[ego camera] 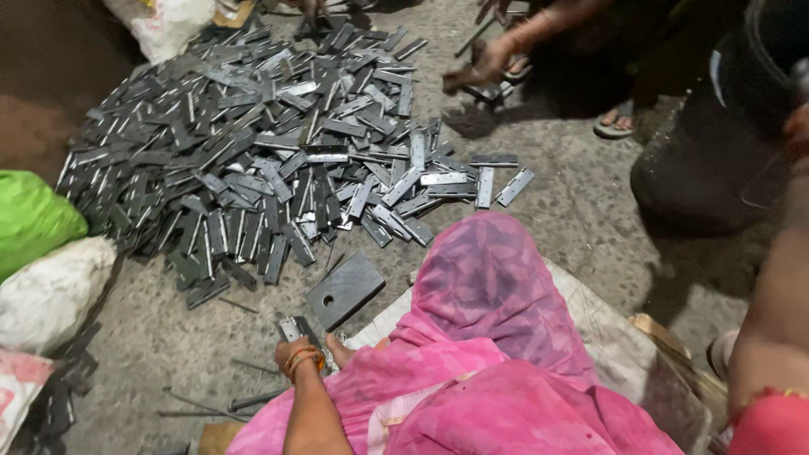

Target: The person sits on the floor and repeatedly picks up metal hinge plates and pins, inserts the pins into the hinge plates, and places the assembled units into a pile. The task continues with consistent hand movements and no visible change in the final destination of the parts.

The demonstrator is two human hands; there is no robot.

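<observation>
Head view: co-worker's hand on hinge leaf, pile nearby

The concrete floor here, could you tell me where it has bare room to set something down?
Bare concrete floor lies right of the hinge pile, up to the dark drum. Another patch lies below the pile, left of the square plate. The pile itself is crowded.

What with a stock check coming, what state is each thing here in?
Metal hinges: loose, heaped across the floor.
Square metal plate: lying flat beside the heap.
Co-worker's hand: closed on a hinge piece.
Green sack: bulging, its mouth out of view.
White sack: stuffed, lying on its side.
Thin rods: lying loose on the floor.
</observation>
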